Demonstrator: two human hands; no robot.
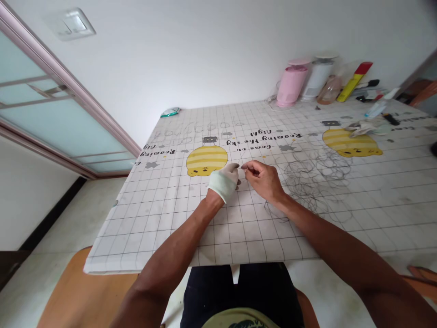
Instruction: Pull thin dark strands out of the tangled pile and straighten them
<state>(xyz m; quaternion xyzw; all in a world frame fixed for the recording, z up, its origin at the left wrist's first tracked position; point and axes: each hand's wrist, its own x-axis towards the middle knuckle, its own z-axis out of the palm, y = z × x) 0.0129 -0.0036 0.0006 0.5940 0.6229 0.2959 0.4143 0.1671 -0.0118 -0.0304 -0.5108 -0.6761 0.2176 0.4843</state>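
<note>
My left hand (226,179) wears a white glove with a pale green cuff and darkened fingertips. Its fingers are closed in a pinch over the table's middle. Bare and also pinching, my right hand (262,177) faces it, the fingertips of both hands a small gap apart. Whatever lies between the fingers is too fine to make out. Just right of my right hand, a loose tangle of thin dark strands (316,175) spreads over the checked tablecloth (164,228), with some strands passing near my right wrist.
At the back right stand a pink cylindrical device (292,86), a white one (317,79), a bottle (329,90) and a yellow-red box (355,82). Another glove (363,127) lies at right, near a clear spray bottle (380,105). A green-white packet (170,112) sits at the back left corner.
</note>
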